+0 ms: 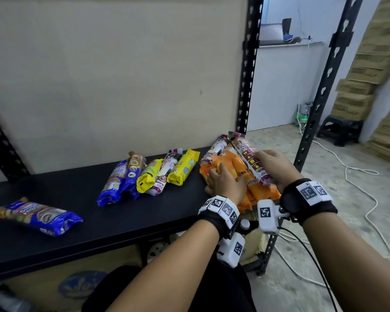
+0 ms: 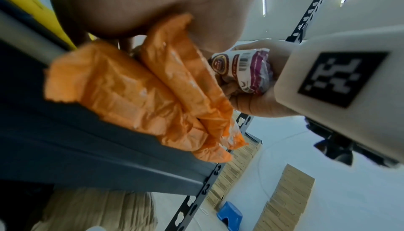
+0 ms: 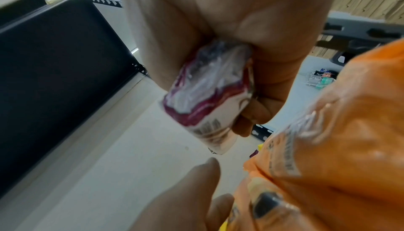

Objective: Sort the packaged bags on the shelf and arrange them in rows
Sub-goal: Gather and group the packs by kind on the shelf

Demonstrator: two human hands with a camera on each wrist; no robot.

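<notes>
Bags lie on the black shelf [image 1: 77, 199]: three blue bags [image 1: 41, 216], two yellow bags [image 1: 183, 167], several orange bags [image 1: 260, 192]. The left hand [image 1: 225, 183] presses on the orange ones; the right hand [image 1: 277, 167] grips a white-purple bag [image 1: 249, 159].

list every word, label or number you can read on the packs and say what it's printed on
"DRAW STRING BAG": white and maroon plastic roll pack gripped by the right hand.
"DRAW STRING", partly hidden: matching white and maroon pack in the middle group.
Blue and brown packs: large white lettering, too blurred to read.
Barcode sticker on the orange plastic packs under the left hand: digits too small.
Yellow packs: unreadable.
</notes>
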